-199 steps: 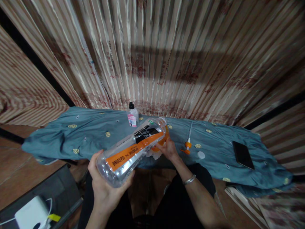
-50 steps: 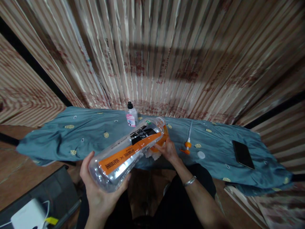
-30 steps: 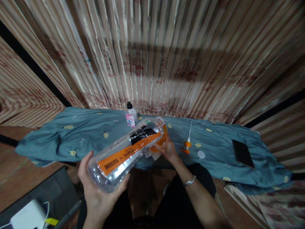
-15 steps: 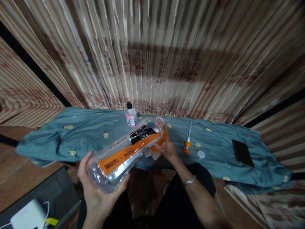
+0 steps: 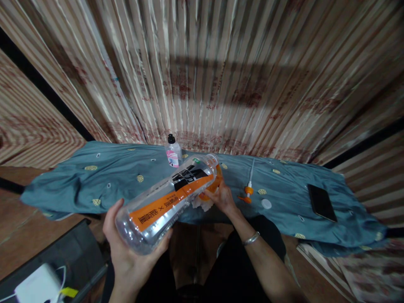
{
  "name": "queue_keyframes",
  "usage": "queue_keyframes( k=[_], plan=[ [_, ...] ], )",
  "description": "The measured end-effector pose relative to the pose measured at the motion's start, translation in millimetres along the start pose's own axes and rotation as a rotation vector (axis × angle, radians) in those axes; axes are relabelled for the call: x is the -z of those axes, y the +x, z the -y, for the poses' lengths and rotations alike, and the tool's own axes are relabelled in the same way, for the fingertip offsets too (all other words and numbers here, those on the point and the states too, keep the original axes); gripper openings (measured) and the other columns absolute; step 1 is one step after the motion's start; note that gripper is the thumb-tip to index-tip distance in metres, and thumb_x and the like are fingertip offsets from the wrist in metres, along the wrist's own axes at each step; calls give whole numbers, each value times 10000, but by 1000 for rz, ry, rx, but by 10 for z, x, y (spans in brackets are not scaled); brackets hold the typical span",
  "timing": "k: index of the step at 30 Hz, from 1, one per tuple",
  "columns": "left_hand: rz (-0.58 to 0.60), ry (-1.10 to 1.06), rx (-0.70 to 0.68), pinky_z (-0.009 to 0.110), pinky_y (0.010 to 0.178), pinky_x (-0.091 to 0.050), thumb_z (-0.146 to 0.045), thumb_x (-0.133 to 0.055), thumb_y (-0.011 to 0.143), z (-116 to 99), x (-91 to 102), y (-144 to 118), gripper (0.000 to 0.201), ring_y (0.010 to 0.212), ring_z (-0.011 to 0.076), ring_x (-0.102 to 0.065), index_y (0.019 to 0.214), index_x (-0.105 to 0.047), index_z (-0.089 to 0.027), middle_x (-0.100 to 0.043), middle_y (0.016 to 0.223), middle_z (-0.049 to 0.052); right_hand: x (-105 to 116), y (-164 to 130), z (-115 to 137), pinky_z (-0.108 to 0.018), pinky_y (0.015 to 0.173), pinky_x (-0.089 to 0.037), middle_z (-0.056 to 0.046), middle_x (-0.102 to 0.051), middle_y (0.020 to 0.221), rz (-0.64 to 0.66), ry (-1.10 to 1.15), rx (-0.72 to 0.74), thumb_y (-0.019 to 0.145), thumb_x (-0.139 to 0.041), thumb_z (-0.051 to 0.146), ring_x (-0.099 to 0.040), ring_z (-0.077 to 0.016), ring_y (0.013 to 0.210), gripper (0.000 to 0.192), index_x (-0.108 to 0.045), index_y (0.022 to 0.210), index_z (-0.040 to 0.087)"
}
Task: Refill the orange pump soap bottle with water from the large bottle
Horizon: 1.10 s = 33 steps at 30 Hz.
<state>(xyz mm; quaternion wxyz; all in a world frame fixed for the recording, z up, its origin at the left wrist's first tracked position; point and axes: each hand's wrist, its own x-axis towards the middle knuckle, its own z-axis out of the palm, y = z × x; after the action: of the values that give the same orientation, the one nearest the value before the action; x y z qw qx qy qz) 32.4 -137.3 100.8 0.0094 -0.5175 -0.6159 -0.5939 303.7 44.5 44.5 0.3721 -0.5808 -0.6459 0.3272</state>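
My left hand [image 5: 126, 248] grips the base of a large clear plastic bottle [image 5: 167, 202] with an orange and black label. The bottle is tipped almost flat, its open mouth pointing away over an orange container [image 5: 212, 189] on the blue-grey cloth [image 5: 110, 181]. My right hand [image 5: 222, 198] holds that orange container at the cloth's near edge, with something white under it. The bottle hides most of the container.
A small clear bottle with a black cap and pink label [image 5: 173, 152] stands at the back. An orange pump head with a white tube [image 5: 249, 189], a white cap [image 5: 266, 204] and a dark phone [image 5: 321, 203] lie to the right. A white box with cable [image 5: 38, 285] sits low left.
Over the earlier frames the bottle's base and my left hand sank slightly left and down. In the last second nothing visibly moved.
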Motion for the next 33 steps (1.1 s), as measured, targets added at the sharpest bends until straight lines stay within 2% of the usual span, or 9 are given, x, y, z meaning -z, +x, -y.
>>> queue_keyframes(
  k=[5,8,14,17,19,21,24,29,33],
  plan=[
    [-104,-17,52,495,1129,-713,-784,-1081,681,-128,-79,-22,1180,1266,331,-719,1646,-595,-309,-652,1464,95,12,7,23,-500,997,-780,-130,-974,1264,5,14,5,824,-1002,562,-956,-407,1184,716,-703,1399,257],
    [-73,-8,17,491,1132,-708,-769,-1091,693,-166,-98,-18,1190,1249,326,-721,1660,-579,-301,-649,1449,93,11,5,46,-495,997,-780,-135,-971,1253,6,20,-16,818,-988,532,-958,-406,1177,679,-694,1364,259],
    [-28,1,-85,410,945,-728,-707,-1064,810,-116,-36,7,1142,1136,285,-748,1754,-542,-330,-651,1438,81,2,-2,56,-491,1018,-778,-126,-973,1251,7,25,-23,829,-992,475,-956,-393,1186,665,-688,1381,263],
    [34,22,-98,448,980,-739,-653,-1070,816,-79,-15,-4,1148,1155,302,-753,1791,-511,-415,-650,1452,61,4,-1,58,-501,1036,-778,-132,-970,1274,2,10,-22,834,-992,473,-953,-400,1212,695,-690,1419,251],
    [3,25,-60,482,1050,-732,-656,-1034,858,-82,-30,-16,1090,1196,313,-752,1793,-513,-452,-649,1492,54,9,-1,61,-505,1037,-780,-141,-967,1283,5,-1,-31,835,-991,478,-954,-407,1218,710,-690,1431,238],
    [-52,9,-41,484,1100,-716,-719,-1033,841,-107,-63,-25,1093,1199,312,-742,1770,-549,-406,-657,1496,62,13,0,61,-502,1035,-780,-153,-965,1293,12,-4,-26,836,-991,484,-955,-410,1217,717,-690,1434,228],
    [-72,-4,-43,452,1124,-699,-767,-1057,785,-149,-101,-23,1140,1202,300,-731,1718,-582,-317,-665,1474,84,11,2,54,-495,1019,-780,-155,-967,1288,10,-5,-2,838,-990,490,-955,-409,1208,699,-694,1417,232],
    [-66,8,-9,462,1068,-717,-737,-1089,716,-149,-87,-17,1157,1199,307,-728,1673,-575,-338,-664,1449,68,8,13,49,-483,1014,-775,-140,-972,1256,7,-12,-31,818,-1000,503,-958,-411,1200,685,-698,1373,239],
    [-55,16,-62,439,1053,-708,-718,-1065,786,-122,-71,-26,1152,1188,298,-737,1739,-549,-327,-660,1472,78,15,18,50,-505,1037,-772,-147,-970,1261,17,30,-41,799,-999,524,-954,-425,1208,711,-692,1372,238]
  ],
)
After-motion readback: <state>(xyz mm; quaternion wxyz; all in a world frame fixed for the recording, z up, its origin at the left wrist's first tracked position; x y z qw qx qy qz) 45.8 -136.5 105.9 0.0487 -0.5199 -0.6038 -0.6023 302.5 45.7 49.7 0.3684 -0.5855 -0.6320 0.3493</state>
